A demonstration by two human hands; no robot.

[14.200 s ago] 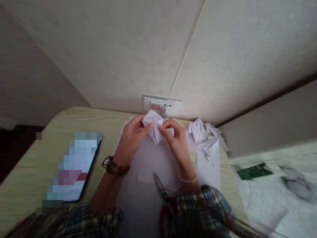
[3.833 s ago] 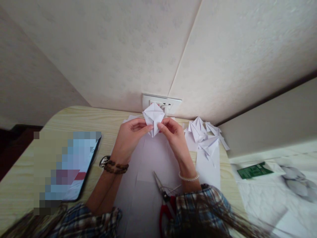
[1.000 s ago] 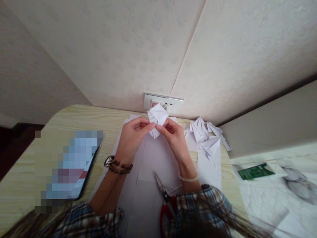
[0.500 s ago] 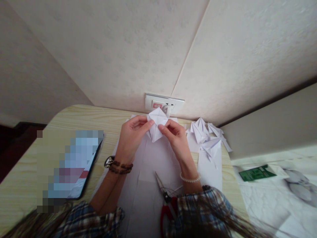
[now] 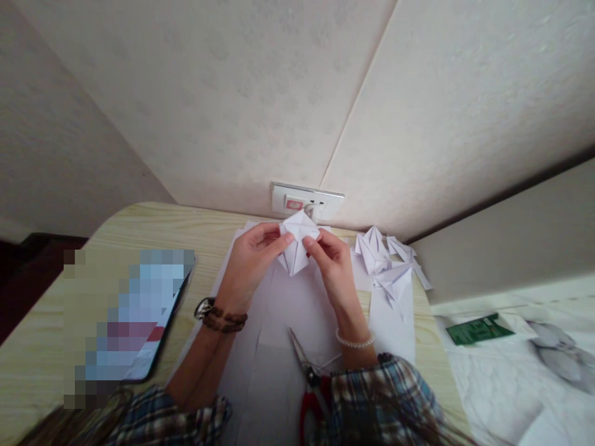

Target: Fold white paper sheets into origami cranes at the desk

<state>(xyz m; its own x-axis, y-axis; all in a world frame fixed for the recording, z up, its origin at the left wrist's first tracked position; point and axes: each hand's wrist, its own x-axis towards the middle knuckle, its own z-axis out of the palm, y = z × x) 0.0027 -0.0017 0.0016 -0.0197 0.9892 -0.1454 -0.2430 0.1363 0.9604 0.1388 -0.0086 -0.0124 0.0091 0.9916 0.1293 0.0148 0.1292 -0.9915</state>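
Observation:
A folded piece of white paper [image 5: 297,238], diamond-shaped with creases across its face, is held up between both hands above the table. My left hand [image 5: 260,257] pinches its left side, thumb on the front and fingers behind. On the opposite side my right hand [image 5: 329,257] grips the paper the same way, thumb near the middle crease. White sheets [image 5: 279,334] lie beneath my hands. Scissors with red handles [image 5: 313,387] rest on those sheets, close to my right forearm, which partly hides them.
Several folded paper shapes [image 5: 374,251] sit at the table's back right. A partly blurred phone or tablet [image 5: 162,322] lies on the left of the wooden table [image 5: 134,229]. A wall socket [image 5: 309,199] is just behind the table. A green packet [image 5: 481,329] lies beyond the right edge.
The paper sits slightly lower and farther right in the view, its lower point spread a little wider. The right thumb has shifted slightly right; both hands keep hold of it.

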